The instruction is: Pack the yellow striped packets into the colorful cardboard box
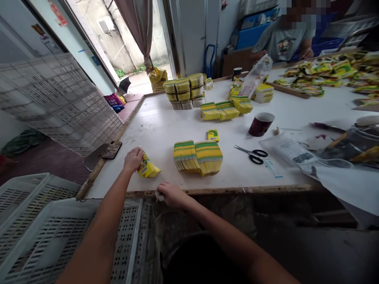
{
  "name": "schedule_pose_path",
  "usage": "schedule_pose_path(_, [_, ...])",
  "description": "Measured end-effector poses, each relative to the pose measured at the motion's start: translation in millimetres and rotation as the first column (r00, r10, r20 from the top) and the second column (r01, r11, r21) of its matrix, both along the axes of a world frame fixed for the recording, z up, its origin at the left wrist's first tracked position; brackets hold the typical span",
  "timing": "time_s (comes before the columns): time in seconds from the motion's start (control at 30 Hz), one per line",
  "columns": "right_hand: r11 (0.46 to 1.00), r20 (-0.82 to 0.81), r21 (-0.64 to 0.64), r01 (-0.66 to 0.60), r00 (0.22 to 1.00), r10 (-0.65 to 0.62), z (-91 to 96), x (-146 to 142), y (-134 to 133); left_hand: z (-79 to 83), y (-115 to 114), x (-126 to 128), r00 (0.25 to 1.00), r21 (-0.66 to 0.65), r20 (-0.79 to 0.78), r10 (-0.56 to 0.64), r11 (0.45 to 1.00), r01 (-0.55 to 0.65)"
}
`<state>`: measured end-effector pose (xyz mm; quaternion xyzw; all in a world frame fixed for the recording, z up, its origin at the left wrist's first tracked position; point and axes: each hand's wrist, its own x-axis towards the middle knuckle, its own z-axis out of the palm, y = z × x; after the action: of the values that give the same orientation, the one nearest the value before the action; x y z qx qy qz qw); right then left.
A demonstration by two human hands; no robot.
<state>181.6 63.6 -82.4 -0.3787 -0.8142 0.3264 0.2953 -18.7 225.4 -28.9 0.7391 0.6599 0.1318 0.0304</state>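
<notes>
2 hands at near table edge, L on packet bundle.
L arm stretched fwd, L hand palm-down, fingers curled round the end of a small yellow packet bundle lying on the white table nr its front-left corner. R arm bent across, R hand fisted on the wooden front edge, pinching a white scrap. Fanned packet stack just right of the bundle; scissors further right.

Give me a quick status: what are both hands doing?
Left hand closed on small yellow packet bundle. Right hand at table edge, small white bit in fingers. Fanned packet stack close by, untouched.
</notes>
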Motion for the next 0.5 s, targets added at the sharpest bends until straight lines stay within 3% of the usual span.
schedule_pose_path(0.3, [0.965, -0.273, -0.229, -0.124, 0.960, 0.059, -3.6, 7, 12, -3.6, 6, -4, 1.000, -0.001, -0.016, 0.015, 1.000, -0.015])
schedule_pose_path(0.5, [0.938, -0.310, -0.308, -0.158, 0.949, 0.058, -4.1, 9, 17, -6.0, 4, -4, 0.998, 0.028, 0.002, 0.059, 0.998, -0.059])
